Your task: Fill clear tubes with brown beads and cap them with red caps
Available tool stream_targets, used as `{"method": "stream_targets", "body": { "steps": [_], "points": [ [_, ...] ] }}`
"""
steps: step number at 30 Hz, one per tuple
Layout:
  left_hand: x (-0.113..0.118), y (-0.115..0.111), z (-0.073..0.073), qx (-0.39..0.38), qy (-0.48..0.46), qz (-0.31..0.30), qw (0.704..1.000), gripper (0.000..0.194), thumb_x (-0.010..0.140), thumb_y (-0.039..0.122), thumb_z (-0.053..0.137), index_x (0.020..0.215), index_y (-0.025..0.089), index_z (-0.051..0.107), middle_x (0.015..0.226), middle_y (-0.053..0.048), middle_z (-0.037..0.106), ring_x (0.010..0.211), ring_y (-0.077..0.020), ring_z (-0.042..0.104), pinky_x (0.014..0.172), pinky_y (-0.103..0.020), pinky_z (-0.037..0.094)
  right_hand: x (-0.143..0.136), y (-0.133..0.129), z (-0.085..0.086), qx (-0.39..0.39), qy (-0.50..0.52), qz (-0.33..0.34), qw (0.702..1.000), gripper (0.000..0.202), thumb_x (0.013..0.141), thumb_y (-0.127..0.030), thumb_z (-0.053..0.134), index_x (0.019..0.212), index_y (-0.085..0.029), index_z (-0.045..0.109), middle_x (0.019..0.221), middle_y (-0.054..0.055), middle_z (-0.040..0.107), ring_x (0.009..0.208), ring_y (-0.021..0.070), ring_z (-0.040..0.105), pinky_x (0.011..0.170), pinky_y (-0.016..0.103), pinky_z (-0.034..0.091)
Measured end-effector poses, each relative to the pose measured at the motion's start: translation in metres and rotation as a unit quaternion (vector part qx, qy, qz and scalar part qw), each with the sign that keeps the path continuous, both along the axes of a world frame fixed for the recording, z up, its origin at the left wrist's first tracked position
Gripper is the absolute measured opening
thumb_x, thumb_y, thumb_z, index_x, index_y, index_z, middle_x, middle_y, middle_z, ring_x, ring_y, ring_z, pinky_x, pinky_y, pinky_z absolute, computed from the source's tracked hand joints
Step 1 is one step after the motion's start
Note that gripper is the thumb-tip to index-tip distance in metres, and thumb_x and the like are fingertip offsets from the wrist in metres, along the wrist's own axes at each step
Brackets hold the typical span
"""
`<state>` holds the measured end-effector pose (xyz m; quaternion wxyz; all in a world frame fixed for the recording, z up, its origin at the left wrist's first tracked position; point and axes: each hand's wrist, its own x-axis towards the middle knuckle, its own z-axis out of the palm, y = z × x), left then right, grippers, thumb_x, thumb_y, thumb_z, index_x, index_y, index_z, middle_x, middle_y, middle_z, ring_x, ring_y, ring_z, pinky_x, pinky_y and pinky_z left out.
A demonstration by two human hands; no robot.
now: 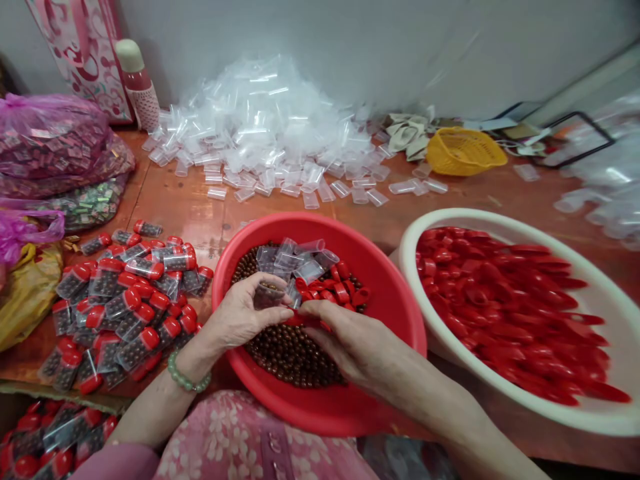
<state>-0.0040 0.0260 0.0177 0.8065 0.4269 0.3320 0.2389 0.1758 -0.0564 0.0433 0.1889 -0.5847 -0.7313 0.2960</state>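
My left hand (pixel 245 310) grips a clear plastic tube (pixel 269 295) with brown beads inside, tilted over the red basin (pixel 400 307). At the tube's open end, my right hand (pixel 345 330) has its fingers closed around a red cap (pixel 295 318), partly hidden by the fingers. Below both hands lie loose brown beads (pixel 295 357). Behind them in the basin sit several clear tubes (pixel 307 269) and a cluster of red caps (pixel 345 291).
Left of the basin is a heap of capped, bead-filled tubes (pixel 140 293). A white basin (pixel 505 393) of red caps stands at right. A large pile of clear tubes (pixel 270 127) lies along the wall, near a yellow basket (pixel 465 152). Filled bags (pixel 55 147) sit far left.
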Motion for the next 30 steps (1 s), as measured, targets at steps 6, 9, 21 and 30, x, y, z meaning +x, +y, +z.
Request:
{"method": "stream_targets", "body": {
  "steps": [6, 9, 21, 30],
  "points": [
    [0.001, 0.002, -0.003, -0.010, -0.035, 0.046, 0.998, 0.040, 0.064, 0.027, 0.082, 0.095, 0.015, 0.059, 0.084, 0.000, 0.062, 0.079, -0.0106, 0.058, 0.078, -0.027, 0.044, -0.006, 0.001, -0.012, 0.040, 0.238, -0.189, 0.952, 0.020, 0.084, -0.029, 0.066, 0.102, -0.022, 0.066, 0.100, 0.007, 0.068, 0.079, 0.0163, 0.068, 0.061, 0.026, 0.061],
    [0.003, 0.002, -0.005, -0.018, -0.040, 0.063, 0.997, 0.041, 0.063, 0.028, 0.083, 0.095, 0.015, 0.060, 0.084, 0.000, 0.062, 0.078, -0.0104, 0.057, 0.077, -0.026, 0.044, -0.015, 0.005, -0.019, 0.047, 0.335, -0.242, 0.909, 0.013, 0.079, -0.031, 0.072, 0.089, -0.023, 0.074, 0.104, 0.008, 0.067, 0.081, 0.0172, 0.068, 0.058, 0.027, 0.062],
    [0.005, 0.001, -0.002, -0.039, -0.056, 0.094, 0.993, 0.045, 0.060, 0.026, 0.085, 0.095, 0.015, 0.059, 0.087, 0.001, 0.062, 0.083, -0.0096, 0.057, 0.084, -0.025, 0.042, -0.042, 0.009, -0.041, 0.097, 0.382, -0.307, 0.866, 0.014, 0.079, -0.028, 0.072, 0.092, -0.029, 0.077, 0.098, 0.004, 0.077, 0.092, 0.0210, 0.072, 0.091, 0.040, 0.057],
    [0.002, 0.001, -0.004, -0.070, -0.092, 0.069, 0.991, 0.045, 0.066, 0.023, 0.081, 0.104, 0.016, 0.059, 0.098, -0.003, 0.062, 0.089, -0.0128, 0.058, 0.082, -0.027, 0.046, -0.035, 0.010, -0.030, 0.067, 0.380, -0.287, 0.877, 0.022, 0.079, -0.026, 0.072, 0.100, -0.025, 0.074, 0.098, 0.004, 0.077, 0.074, 0.0183, 0.073, 0.073, 0.034, 0.063]
  ]
}}
